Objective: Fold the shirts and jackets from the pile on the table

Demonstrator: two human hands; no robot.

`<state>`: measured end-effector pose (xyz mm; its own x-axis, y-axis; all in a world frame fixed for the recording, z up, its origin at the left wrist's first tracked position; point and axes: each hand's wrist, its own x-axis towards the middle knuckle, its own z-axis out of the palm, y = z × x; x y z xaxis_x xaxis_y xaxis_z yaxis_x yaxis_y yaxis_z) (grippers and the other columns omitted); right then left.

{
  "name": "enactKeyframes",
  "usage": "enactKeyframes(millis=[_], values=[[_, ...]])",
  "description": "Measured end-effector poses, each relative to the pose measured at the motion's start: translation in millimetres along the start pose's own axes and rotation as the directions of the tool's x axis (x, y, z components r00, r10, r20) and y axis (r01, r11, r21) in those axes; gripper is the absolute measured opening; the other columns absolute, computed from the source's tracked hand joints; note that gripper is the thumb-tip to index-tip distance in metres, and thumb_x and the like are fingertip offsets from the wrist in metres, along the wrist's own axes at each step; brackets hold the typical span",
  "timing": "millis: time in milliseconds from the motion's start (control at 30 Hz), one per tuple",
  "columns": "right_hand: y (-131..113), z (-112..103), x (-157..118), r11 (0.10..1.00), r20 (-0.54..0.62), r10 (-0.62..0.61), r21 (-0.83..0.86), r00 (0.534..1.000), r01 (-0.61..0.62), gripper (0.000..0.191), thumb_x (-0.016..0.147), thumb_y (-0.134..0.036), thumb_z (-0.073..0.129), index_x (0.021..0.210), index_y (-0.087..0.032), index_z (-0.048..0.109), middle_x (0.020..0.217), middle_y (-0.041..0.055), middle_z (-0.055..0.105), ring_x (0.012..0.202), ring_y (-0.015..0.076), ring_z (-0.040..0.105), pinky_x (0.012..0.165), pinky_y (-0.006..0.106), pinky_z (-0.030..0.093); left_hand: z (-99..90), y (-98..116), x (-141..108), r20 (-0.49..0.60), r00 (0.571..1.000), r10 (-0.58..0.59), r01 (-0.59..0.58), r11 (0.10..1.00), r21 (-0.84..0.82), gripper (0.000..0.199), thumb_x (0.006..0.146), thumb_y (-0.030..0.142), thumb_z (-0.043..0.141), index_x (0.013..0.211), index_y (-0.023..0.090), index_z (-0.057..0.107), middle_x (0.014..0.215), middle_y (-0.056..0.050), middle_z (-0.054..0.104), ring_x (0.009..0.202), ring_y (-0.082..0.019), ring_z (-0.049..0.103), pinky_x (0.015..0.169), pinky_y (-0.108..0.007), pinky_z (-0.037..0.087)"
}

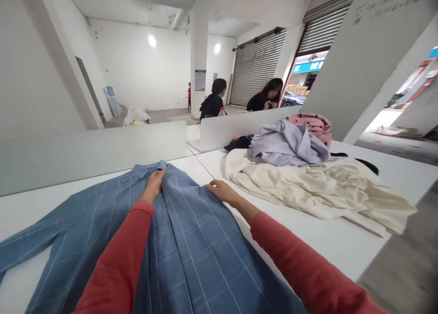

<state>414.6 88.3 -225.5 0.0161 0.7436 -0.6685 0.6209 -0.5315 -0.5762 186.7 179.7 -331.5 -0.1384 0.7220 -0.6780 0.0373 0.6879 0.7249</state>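
A blue shirt (pixel 201 232) with thin white check lines lies spread on the white table, its collar away from me and one sleeve reaching out to the left. My left hand (pixel 153 184) is closed on the shirt's front edge just below the collar. Over at the right shoulder, my right hand (pixel 222 190) pinches the fabric between thumb and fingers. The right sleeve is not visible, and my forearms cover parts of the shirt.
Right of the shirt, a cream garment (pixel 308 186), a lavender garment (pixel 287 143) and a pink fabric (pixel 313 125) are heaped on the table (pixel 191 166). Low frosted partitions (pixel 92 145) line its far edge. Two people (pixel 214 102) sit beyond them, near a red-capped bottle (pixel 222 111).
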Motion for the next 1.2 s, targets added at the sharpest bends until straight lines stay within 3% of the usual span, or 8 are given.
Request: enactKeyframes(millis=[167,400,533,767,933,1000,1100,1200], values=[[15,17,21,0.999,0.002,-0.001,0.044,1.0,0.001,0.023,0.078,-0.032,0.047,0.089,-0.016,0.06,0.088,0.0064,0.062,0.08,0.0155,0.055,0.07,0.025,0.041,12.7,-14,7,0.097,0.995,0.005,0.005,0.995,-0.096,0.023,0.073,0.015,0.058,0.095,0.012,0.056,0.073,0.0,0.059,0.062,-0.009,0.055,0.063,-0.026,0.048],[56,15,27,0.976,-0.211,0.091,0.213,0.973,-0.045,0.023,0.076,-0.033,0.04,0.074,-0.015,0.055,0.064,0.0004,0.054,0.06,0.0119,0.048,0.054,0.022,0.037,16.1,-24,9,0.152,0.986,0.068,-0.05,0.991,-0.121,0.054,0.064,0.009,0.053,0.117,0.015,0.048,0.083,-0.004,0.064,0.07,-0.014,0.06,0.071,-0.03,0.049],[64,18,24,0.993,-0.256,0.101,0.092,0.961,-0.08,0.022,0.077,-0.031,0.039,0.073,-0.016,0.054,0.068,0.0014,0.055,0.064,0.0131,0.049,0.058,0.023,0.037,18.6,-27,12,0.142,0.981,0.135,-0.13,0.991,-0.044,0.053,0.064,0.008,0.051,0.117,0.016,0.048,0.101,-0.007,0.061,0.088,-0.017,0.059,0.083,-0.032,0.046],[57,16,14,0.993,-0.184,0.116,-0.007,0.976,-0.12,0.038,0.078,-0.036,0.044,0.11,-0.015,0.047,0.093,0.0077,0.058,0.08,0.0171,0.054,0.071,0.028,0.041,18.2,-35,17,0.1,0.946,0.308,-0.318,0.942,0.109,0.063,0.063,0.01,0.057,0.123,0.019,0.04,0.122,-0.007,0.05,0.11,-0.019,0.048,0.097,-0.032,0.035],[31,-6,-70,0.96,-0.213,-0.256,-0.17,0.943,0.222,0.032,0.08,-0.034,0.044,0.107,-0.017,0.047,0.101,0.0114,0.056,0.091,0.0208,0.052,0.077,0.033,0.043,16.8,-37,20,0.107,0.921,0.374,-0.387,0.909,0.153,0.059,0.069,0.016,0.052,0.125,0.018,0.034,0.128,-0.008,0.043,0.115,-0.017,0.044,0.097,-0.028,0.035],[14,-8,-123,0.891,0.012,-0.436,-0.138,0.9,0.433,0.021,0.083,-0.032,0.041,0.099,-0.021,0.049,0.091,0.0081,0.058,0.081,0.0172,0.053,0.072,0.03,0.045,17.8,-34,16,0.119,0.917,0.38,-0.397,0.896,0.199,0.053,0.07,0.019,0.052,0.121,0.017,0.039,0.128,-0.009,0.042,0.118,-0.018,0.041,0.1,-0.03,0.031],[-6,3,-191,0.796,0.405,-0.536,-0.049,0.74,0.603,0.019,0.085,-0.027,0.041,0.098,-0.02,0.052,0.091,0.0068,0.058,0.077,0.0147,0.053,0.067,0.025,0.045,23.4,-22,7,0.173,0.916,0.361,-0.397,0.875,0.277,0.04,0.068,0.019,0.057,0.107,0.015,0.051,0.123,-0.011,0.046,0.119,-0.021,0.039,0.103,-0.033,0.026],[-11,22,-226,0.784,0.507,-0.498,-0.084,0.704,0.615,0.02,0.083,-0.028,0.046,0.098,-0.017,0.054,0.093,0.0076,0.058,0.079,0.0159,0.053,0.068,0.025,0.045,29.6,0,-5,0.197,0.922,0.335,-0.384,0.857,0.344,0.034,0.066,0.02,0.06,0.099,0.012,0.054,0.122,-0.013,0.046,0.119,-0.025,0.037,0.102,-0.041,0.025]])
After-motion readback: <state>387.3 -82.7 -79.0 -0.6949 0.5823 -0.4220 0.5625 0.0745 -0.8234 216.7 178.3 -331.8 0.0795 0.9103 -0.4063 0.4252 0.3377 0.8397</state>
